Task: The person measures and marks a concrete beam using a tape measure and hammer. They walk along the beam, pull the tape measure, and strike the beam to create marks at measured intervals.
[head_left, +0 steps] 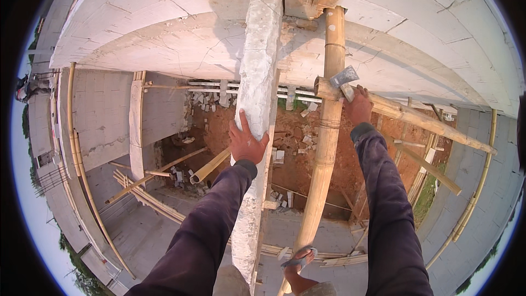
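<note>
My left hand point(247, 141) lies with fingers spread on the rough, whitish top of a concrete beam point(256, 60), bracing against it without gripping. My right hand point(359, 105) is closed around a hatchet-like tool point(344, 77) with a flat grey metal head. Most of its handle is hidden by the hand. The tool is over the junction of a thick upright-running bamboo pole point(323, 156) and a crossing bamboo pole point(433, 123). Binding wraps the long pole just below this junction. My sandaled foot point(299, 259) rests on the same pole lower down.
A block wall point(416, 33) spans the far side, with splintered wood point(320, 1) by the pole's top. Far below lies reddish soil point(298, 131) with rubble. A cut bamboo end point(198, 177) projects left of the beam. Loose poles point(148, 200) lie lower left.
</note>
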The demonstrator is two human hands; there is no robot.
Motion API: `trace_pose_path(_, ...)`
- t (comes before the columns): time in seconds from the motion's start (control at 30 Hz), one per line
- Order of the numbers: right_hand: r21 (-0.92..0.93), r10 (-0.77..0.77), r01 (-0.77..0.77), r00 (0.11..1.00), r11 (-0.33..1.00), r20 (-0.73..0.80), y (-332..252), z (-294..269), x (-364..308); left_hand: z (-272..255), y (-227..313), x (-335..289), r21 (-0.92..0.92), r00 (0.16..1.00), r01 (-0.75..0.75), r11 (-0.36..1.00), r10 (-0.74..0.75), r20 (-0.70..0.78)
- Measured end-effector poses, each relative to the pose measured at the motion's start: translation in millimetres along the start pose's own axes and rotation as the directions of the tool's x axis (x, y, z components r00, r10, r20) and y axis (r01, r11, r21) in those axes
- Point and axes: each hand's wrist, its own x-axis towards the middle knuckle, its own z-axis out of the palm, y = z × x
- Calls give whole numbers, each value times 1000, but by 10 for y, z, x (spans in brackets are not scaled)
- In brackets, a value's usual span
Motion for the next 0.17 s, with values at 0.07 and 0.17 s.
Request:
trace_pose_path(0.07,-28,-42,43,998,999,36,87,46,161,-30,41,7,27,999,34,999,-35,37)
trace_pose_path(0.17,-42,-213,220,968,975,131,389,298,362,-65,15,47,63,997,30,998,-34,71)
